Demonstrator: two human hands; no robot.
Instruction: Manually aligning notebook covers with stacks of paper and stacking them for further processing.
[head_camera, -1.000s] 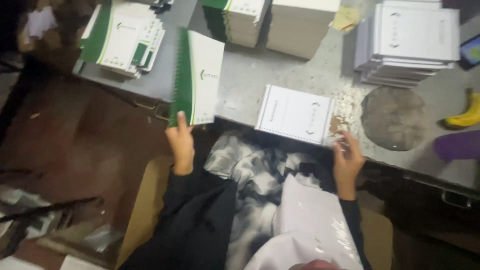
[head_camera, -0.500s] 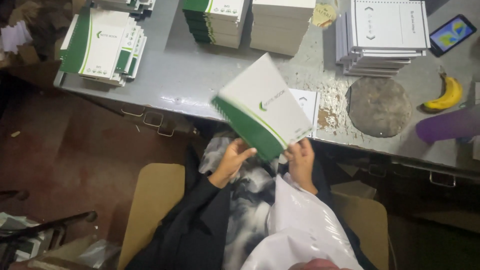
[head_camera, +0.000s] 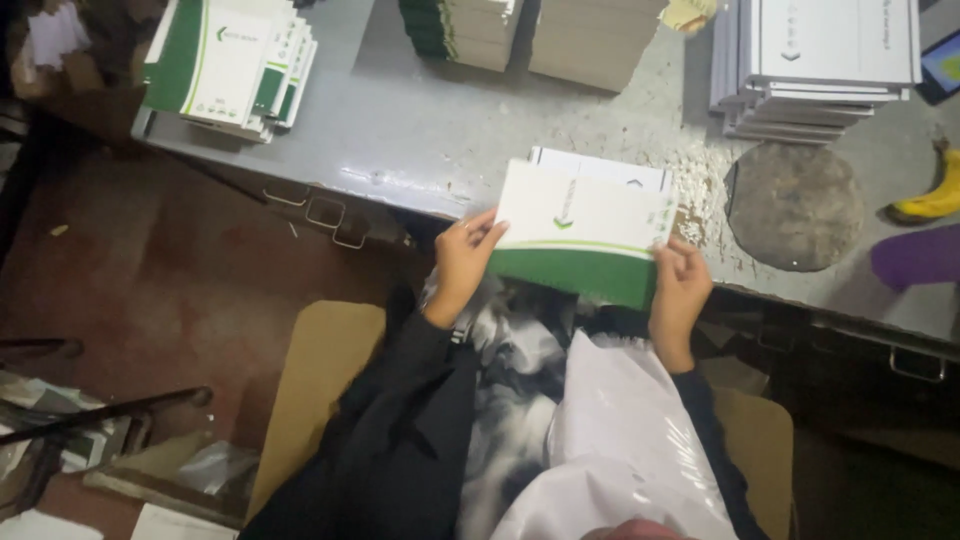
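Observation:
A white and green booklet cover (head_camera: 580, 232) lies flat across the near edge of the grey table (head_camera: 420, 120), on top of a white paper block (head_camera: 600, 168) whose far edge shows beyond it. My left hand (head_camera: 465, 258) grips the cover's left edge. My right hand (head_camera: 680, 285) grips its lower right corner. Both sleeves are black, and a white plastic bag (head_camera: 620, 440) rests on my lap.
A stack of green and white covers (head_camera: 235, 65) sits at the table's far left, paper blocks (head_camera: 530, 30) at the back, white sheets (head_camera: 820, 55) at the right. A round dark disc (head_camera: 795, 205), a banana (head_camera: 930, 200) and a purple object (head_camera: 920, 255) lie right.
A second ago my left hand held the cover upright at the left while my right touched the white block. Both hands then brought the cover over and laid it on the block.

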